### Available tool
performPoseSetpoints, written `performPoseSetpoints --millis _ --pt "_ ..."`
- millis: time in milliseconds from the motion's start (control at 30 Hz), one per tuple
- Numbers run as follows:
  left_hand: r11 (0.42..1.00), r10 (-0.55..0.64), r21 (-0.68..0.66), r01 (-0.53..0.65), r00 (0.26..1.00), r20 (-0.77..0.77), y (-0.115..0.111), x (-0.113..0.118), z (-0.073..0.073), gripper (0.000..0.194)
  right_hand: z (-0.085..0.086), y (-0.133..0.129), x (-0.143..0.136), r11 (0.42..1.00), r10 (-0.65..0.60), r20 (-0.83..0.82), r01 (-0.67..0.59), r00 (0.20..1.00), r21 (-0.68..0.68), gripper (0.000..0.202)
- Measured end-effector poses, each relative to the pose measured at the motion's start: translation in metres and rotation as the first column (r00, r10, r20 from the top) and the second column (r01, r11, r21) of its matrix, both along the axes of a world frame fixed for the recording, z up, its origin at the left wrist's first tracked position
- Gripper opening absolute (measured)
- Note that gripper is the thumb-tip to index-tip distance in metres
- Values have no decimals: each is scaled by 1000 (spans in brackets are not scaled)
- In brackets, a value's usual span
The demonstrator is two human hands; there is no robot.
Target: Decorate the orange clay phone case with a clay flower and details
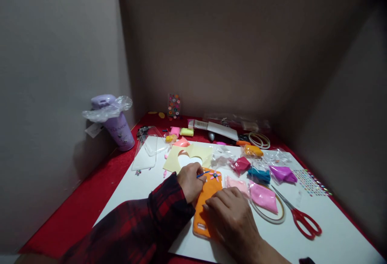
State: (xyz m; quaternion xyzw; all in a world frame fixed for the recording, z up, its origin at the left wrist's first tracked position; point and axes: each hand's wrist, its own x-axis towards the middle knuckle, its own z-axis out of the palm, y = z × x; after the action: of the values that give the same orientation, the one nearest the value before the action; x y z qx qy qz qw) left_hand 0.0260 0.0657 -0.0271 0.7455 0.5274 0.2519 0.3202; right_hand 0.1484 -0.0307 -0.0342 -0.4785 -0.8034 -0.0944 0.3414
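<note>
Pinching a thin blue stick [203,173], the left hand [190,180] sits over the upper left edge of an orange phone case [209,191], its grip closed at the fingertips. A pink flower [215,176] lies near the case's top edge. The right hand [234,213] rests curled over the lower right side; whether its grip holds anything, I cannot tell. The case lies on a white sheet [335,235] on the red table [72,207], left of a tape roll [281,218] and red-handled scissors [306,223].
</note>
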Motion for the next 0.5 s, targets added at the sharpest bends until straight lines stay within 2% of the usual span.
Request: performPoseSetpoints --millis 67,167,233,300,333,400,500 --pt "999 28 -31 -28 999 23 2 -1 4 9 2 -1 0 1000 8 -27 -8 1000 -8 17" --pt "998 61 -15 -60 984 169 1 -3 13 7 6 -2 1 1000 0 -118 -1 993 -10 13" --pt "995 -47 96 22 962 268 -5 -3 17 22 8 -3 4 999 -34 -223 31 974 -14 8" --pt "953 -237 241 181 944 229 -18 0 18 39 10 -2 7 997 -73 -320 67 945 -31 17" --pt "929 -301 272 249 938 169 -25 2 16 50 10 -2 8 997 -77 -354 66 932 -42 23" --pt "914 -319 277 295 947 46 -39 6 10 61 11 -1 9 998 -44 -392 25 919 -55 25" --pt "929 -297 204 309 951 -85 -51 10 1 70 10 -2 8 995 30 -457 -69 889 -69 14"
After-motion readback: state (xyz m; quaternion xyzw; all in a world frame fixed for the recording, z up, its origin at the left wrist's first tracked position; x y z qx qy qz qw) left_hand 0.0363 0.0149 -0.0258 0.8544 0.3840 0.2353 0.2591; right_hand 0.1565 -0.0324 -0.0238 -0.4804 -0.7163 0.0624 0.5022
